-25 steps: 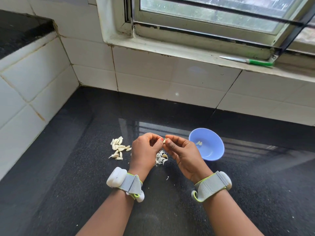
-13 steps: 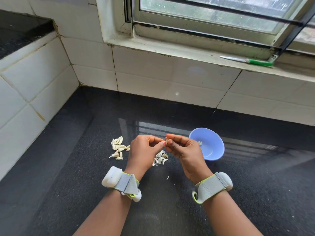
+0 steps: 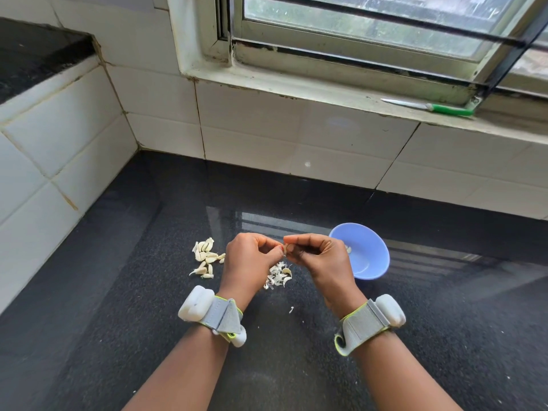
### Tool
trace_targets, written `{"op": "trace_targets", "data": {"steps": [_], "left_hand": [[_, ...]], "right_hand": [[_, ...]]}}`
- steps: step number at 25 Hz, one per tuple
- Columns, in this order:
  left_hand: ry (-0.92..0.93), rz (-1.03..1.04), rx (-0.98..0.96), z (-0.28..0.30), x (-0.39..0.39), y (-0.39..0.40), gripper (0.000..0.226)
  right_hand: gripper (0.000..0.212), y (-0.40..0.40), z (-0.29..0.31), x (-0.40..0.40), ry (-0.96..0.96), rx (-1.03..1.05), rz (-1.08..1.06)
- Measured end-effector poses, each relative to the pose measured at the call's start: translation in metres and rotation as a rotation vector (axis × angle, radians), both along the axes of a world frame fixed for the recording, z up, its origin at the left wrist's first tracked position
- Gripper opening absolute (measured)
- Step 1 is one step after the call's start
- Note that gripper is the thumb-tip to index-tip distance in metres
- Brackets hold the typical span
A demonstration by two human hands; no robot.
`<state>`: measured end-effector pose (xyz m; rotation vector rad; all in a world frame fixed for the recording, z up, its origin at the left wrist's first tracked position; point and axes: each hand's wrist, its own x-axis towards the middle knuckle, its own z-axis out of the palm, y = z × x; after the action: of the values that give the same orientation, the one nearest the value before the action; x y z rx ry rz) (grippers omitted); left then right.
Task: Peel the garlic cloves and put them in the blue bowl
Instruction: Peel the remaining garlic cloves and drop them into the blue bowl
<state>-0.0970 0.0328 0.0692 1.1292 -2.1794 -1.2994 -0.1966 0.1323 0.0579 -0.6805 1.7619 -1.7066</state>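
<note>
Head view, single frame. Garlic clove (image 3: 288, 248) mostly hidden: only a small pale patch shows between the fingertips of both hands; whether skin remains on it cannot be told. Left hand (image 3: 249, 262) fingers curled, thumb and forefinger pinching the clove's left side. Right hand (image 3: 318, 258) fingers curled, pinching the clove from the right. Clove held above the black counter (image 3: 444, 321), over the peel scraps (image 3: 278, 275), which the left hand partly covers. Blue bowl (image 3: 370, 256) just right of the right hand, near rim cut off by that hand; a peeled clove (image 3: 348, 249) is barely visible inside. Unpeeled cloves (image 3: 206, 256) lie piled just left of the left hand.
</note>
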Motion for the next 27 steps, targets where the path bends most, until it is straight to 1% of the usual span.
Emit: {"op": "trace_targets", "data": {"steps": [2,5,7,9,14,16,18,20,23,25,27], "left_hand": [[0.022,0.004,0.018,-0.001,0.000,0.000,0.006],[0.121,-0.002,0.164,-0.002,0.001,-0.002,0.003],[0.130,-0.017,0.197,-0.003,0.001,-0.002,0.003],[0.102,-0.025,0.165,-0.005,0.001,-0.002,0.007],[0.009,0.012,0.046,-0.003,-0.002,0.003,0.009],[-0.014,0.038,0.014,-0.002,-0.004,0.005,0.010],[-0.029,0.073,-0.019,-0.002,-0.006,0.008,0.010],[-0.025,0.094,-0.037,-0.002,-0.006,0.009,0.010],[0.021,0.088,0.002,-0.003,-0.006,0.007,0.010],[0.097,0.096,0.096,-0.005,-0.006,0.005,0.008],[0.207,0.122,0.253,-0.005,-0.005,0.005,0.011]], "right_hand": [[0.022,0.000,0.000,0.000,-0.060,-0.019,-0.007],[0.017,0.001,-0.002,-0.002,-0.204,-0.068,-0.024],[0.016,0.002,-0.003,-0.002,-0.220,-0.073,-0.029],[0.018,0.001,-0.004,-0.001,-0.156,-0.046,-0.032],[0.036,0.000,-0.010,-0.003,0.137,0.063,-0.055],[0.036,0.001,-0.013,-0.002,0.211,0.090,-0.075],[0.033,0.001,-0.013,0.000,0.219,0.083,-0.089],[0.028,0.000,-0.010,0.003,0.136,0.047,-0.095],[0.018,-0.001,-0.005,0.008,-0.191,-0.069,-0.105],[0.015,-0.001,-0.003,0.007,-0.384,-0.133,-0.108],[0.015,0.000,-0.002,0.006,-0.506,-0.171,-0.107]]}}
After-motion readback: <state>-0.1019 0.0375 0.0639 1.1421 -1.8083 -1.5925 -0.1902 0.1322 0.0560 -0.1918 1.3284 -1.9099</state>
